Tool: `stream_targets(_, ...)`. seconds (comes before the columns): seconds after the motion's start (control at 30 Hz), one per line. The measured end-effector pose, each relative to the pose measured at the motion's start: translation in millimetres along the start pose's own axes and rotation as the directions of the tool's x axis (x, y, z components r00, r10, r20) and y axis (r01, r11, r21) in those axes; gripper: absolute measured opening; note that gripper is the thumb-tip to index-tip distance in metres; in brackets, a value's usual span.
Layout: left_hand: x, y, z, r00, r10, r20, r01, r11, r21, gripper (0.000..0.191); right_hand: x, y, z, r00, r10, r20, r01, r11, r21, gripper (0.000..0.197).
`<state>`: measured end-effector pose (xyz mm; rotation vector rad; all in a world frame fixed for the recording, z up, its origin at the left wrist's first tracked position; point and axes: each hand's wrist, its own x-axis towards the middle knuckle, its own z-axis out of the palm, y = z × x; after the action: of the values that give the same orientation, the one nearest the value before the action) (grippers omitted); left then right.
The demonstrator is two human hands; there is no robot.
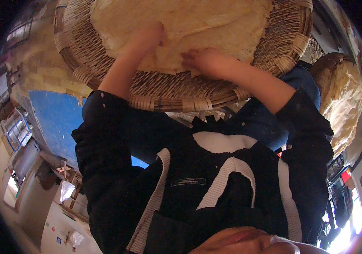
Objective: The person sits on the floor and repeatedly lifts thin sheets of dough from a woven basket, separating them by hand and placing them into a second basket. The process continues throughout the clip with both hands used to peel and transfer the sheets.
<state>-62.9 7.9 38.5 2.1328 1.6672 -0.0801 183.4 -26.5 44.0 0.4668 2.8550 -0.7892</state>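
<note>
A large round wicker tray (155, 84) with a bound rim rests over my lap. Spread across it is a thick, pale yellowish sheet (222, 28) of soft material with a ragged edge and a crease; I cannot tell what it is made of. My left hand (149, 33) is over the left part of the sheet, blurred, its fingers bunched and partly hidden. Lower and to the right, my right hand (206, 62) lies at the sheet's near edge with its fingers somewhat spread.
To the right stands a brown rounded container (328, 68) beside crumpled pale material (342, 98). A blue panel (54, 117) lies to my left on a tan floor. A wooden stand (73, 198) and a blue-framed object (19, 130) are farther left.
</note>
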Motion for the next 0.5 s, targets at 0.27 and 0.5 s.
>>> stream_targets(0.27, 13, -23, -61, 0.872, 0.124, -0.473, -0.094, 0.992, 0.087, 0.023, 13, -10, -10, 0.995, 0.07, 0.077, -0.075, 0.996, 0.058, 0.045)
stream_targets(0.5, -14, 36, -74, 0.86, 0.311, -0.404, -0.343, 0.939, -0.006, 0.026, 102, -36, -34, 0.799, 0.026, -0.6, 0.117, 0.973, 0.198, 0.044)
